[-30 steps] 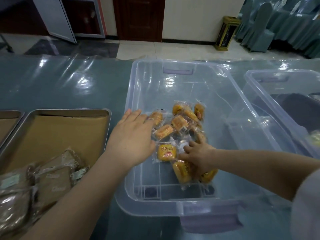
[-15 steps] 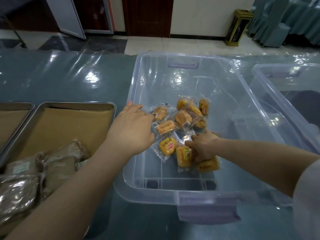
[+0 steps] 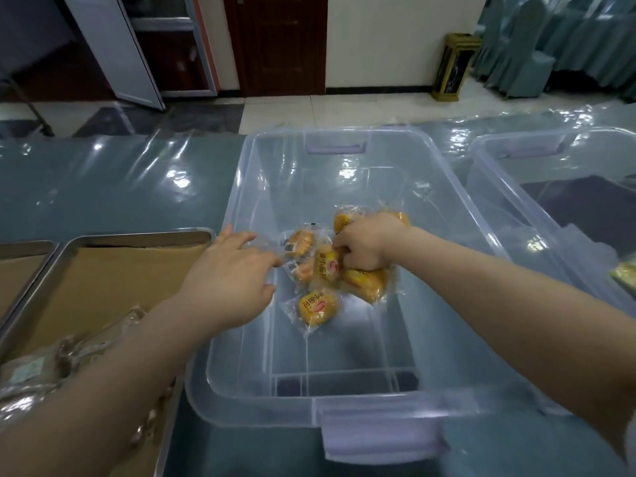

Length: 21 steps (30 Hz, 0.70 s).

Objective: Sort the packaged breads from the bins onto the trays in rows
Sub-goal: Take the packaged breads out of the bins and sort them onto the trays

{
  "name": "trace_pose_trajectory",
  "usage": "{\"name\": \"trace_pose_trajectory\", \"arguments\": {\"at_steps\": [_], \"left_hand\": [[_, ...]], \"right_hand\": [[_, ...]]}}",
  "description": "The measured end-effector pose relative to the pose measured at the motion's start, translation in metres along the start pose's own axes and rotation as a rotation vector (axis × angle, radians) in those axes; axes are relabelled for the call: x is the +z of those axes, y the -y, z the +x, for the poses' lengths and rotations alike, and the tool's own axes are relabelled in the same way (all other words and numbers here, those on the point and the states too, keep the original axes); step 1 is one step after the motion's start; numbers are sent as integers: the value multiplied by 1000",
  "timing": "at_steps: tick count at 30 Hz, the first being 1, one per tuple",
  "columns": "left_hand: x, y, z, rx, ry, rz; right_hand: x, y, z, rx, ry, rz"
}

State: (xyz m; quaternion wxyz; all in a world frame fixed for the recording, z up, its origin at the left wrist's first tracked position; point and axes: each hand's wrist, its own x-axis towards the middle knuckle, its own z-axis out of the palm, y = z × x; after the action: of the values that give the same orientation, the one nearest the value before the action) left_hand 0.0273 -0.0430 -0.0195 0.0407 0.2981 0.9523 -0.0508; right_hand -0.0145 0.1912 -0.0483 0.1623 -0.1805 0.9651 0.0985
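A clear plastic bin (image 3: 351,404) stands in the middle with several small yellow packaged breads (image 3: 316,306) on its floor. My right hand (image 3: 366,244) is inside the bin, fingers curled round a bunch of those yellow packets. My left hand (image 3: 229,280) hovers over the bin's left wall with relaxed, spread fingers, its fingertips near a packet (image 3: 299,242). A metal tray (image 3: 103,239) lined with brown paper lies to the left and holds several brown packaged breads (image 3: 51,370) at its near end.
A second clear bin (image 3: 516,156) stands to the right with a yellowish packet (image 3: 626,273) at its edge. Another tray (image 3: 24,246) lies at far left. The table has a shiny plastic cover (image 3: 103,191). Beyond it are a floor, a door and a gold waste bin (image 3: 454,67).
My right hand moved farther into the bin and gathered more yellow packets, lifting them into a bunch. My left hand stayed by the bin's left wall. The view shifted slightly.
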Motion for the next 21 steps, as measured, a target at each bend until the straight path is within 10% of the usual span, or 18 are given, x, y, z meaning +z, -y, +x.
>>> {"name": "trace_pose_trajectory", "arguments": {"at_steps": [12,21], "left_hand": [[5,-72,102,151,561,302],[101,-60,129,21,547,132]], "right_hand": [[-10,-13,-14,372,233,51],[12,-12,-6,349,207,-58]]}}
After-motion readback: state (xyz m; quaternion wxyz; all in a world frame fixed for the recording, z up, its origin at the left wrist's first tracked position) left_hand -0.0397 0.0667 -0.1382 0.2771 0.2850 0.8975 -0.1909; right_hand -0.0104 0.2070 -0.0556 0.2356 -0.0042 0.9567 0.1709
